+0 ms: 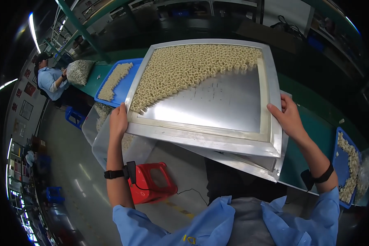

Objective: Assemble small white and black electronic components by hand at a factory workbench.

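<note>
A large metal-framed tray (192,131) is tilted in front of me, held by its two sides. My left hand (119,119) is closed on its left edge, with the thumb near the top of the rim. On the right edge my right hand (287,117) is closed too, its thumb laid over the frame. Many small cream-coloured rings (184,65) are heaped along the tray's far and left parts. Bare shiny metal shows in the near right part. A second metal frame (233,164) lies under the tray, mostly hidden by it.
A blue tray (123,93) with similar small pieces lies to the left on the green table (305,135); another blue tray (339,158) is at right. Translucent bins (100,143) and a red stool (151,197) stand below. A person (51,78) holds a full bag (80,71) at far left.
</note>
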Motion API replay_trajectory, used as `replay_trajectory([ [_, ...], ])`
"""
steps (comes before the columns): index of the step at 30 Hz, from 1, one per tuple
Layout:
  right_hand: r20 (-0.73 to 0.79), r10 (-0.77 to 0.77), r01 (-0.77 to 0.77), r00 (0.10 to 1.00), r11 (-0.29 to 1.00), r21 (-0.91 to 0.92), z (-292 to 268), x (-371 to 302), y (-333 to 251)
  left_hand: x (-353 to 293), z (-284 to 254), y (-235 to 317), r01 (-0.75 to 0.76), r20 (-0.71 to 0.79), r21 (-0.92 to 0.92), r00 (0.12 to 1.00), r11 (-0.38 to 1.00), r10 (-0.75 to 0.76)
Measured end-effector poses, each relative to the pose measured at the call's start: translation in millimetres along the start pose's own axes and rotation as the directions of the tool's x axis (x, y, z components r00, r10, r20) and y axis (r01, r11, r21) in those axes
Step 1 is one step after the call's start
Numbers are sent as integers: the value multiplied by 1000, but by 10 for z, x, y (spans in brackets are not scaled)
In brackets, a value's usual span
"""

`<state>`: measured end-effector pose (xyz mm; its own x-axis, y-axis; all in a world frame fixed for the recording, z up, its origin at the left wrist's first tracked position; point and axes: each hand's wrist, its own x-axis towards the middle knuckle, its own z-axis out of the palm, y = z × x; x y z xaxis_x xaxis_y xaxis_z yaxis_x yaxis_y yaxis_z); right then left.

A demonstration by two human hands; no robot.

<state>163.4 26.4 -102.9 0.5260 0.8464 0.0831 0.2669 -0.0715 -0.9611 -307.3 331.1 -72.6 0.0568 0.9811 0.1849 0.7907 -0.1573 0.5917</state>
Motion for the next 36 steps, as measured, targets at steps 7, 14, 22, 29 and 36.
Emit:
replay_trajectory([
  [7, 146, -113, 129, 983, 986, -102, -229, 864, 700, -490, 397, 46, 127, -160, 20, 980, 992, -122],
  [14, 243, -177, 216, 954, 966, -142, 89, 1610, 917, -163, 712, -593, 101, -245, 99, 967, 990, -74],
  [22, 349, -133, 253, 928, 911, -325, 613, 2443, 941, 333, 881, -1405, 42, -230, 34, 973, 999, -33],
  [29, 350, -64, 225, 935, 867, -444, 608, 2457, 965, 320, 1041, -1313, 75, -219, -47, 972, 996, -84],
  [36, 371, -17, 192, 929, 877, -441, 630, 2391, 872, 272, 808, -1201, 218, -21, 0, 976, 976, -218],
])
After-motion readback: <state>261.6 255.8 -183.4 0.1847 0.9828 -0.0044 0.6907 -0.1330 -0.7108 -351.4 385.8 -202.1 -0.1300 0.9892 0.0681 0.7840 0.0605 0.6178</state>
